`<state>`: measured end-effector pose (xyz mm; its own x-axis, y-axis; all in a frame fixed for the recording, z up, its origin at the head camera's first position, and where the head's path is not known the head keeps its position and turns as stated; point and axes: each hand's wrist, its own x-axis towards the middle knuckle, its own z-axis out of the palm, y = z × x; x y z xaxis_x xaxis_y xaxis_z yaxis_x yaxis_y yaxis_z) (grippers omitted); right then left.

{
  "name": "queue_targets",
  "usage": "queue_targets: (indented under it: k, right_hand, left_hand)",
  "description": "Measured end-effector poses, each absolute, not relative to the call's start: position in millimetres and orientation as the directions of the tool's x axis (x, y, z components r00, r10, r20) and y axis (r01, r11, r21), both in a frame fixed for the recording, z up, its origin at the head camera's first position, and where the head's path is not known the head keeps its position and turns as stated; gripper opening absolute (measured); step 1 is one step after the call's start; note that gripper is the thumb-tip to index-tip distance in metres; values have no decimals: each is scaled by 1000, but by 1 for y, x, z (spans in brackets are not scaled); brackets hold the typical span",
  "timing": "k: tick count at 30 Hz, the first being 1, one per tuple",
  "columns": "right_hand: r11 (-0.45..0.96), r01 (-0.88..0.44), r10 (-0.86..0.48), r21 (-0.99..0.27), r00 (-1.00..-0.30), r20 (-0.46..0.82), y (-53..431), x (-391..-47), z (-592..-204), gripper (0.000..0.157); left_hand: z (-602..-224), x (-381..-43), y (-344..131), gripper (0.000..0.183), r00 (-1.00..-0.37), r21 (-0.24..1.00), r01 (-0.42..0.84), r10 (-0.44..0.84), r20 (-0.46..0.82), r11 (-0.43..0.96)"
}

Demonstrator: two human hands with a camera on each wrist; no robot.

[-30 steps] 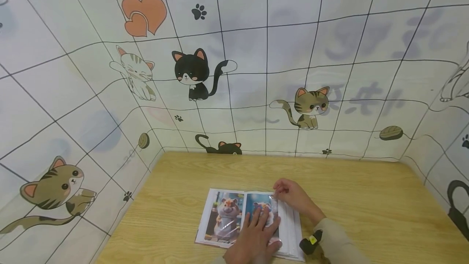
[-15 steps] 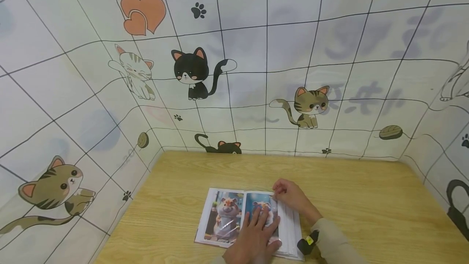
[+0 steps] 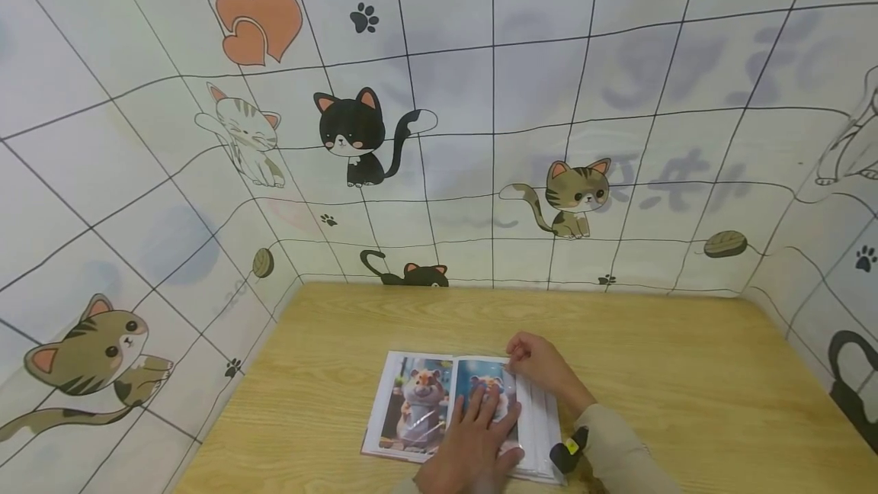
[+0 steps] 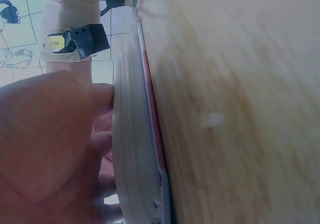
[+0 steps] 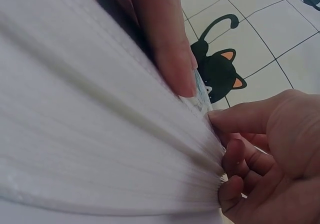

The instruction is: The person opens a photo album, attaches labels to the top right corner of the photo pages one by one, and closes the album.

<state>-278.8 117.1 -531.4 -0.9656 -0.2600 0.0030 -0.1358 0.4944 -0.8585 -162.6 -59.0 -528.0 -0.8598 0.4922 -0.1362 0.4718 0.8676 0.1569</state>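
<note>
An open photo album (image 3: 384,402) lies on the table, a hamster picture (image 3: 421,402) on its left page and a blue-backed one (image 3: 483,370) on its right. With fingers spread, my left hand (image 3: 466,441) rests on the right-hand page and covers part of that picture. At the upper right corner of this page, my right hand (image 3: 538,363) pinches the clear page sleeve. The right wrist view has the thumb of my right hand (image 5: 280,154) at the edge of the stacked pages (image 5: 100,134), other fingers curled below; a left finger (image 5: 165,44) presses from above.
The wooden table (image 3: 315,372) extends around the album. Behind it and at both sides hangs a white grid-patterned sheet (image 3: 466,97) with cartoon cats. A black device with a yellow label (image 3: 569,450) is strapped to the right wrist.
The head view has shifted slightly, so everything sits a little further left. Both hands keep their places on the album, and the pages look the same.
</note>
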Motion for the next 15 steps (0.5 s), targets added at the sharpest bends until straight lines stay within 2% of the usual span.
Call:
queue_targets:
  k: [15]
  right_hand:
    - [504, -65, -212, -861, -976, -50, 115, -279, -531, 26]
  left_hand:
    - [-526, -163, -58, 59, -860, 131, 477, 493, -134, 869]
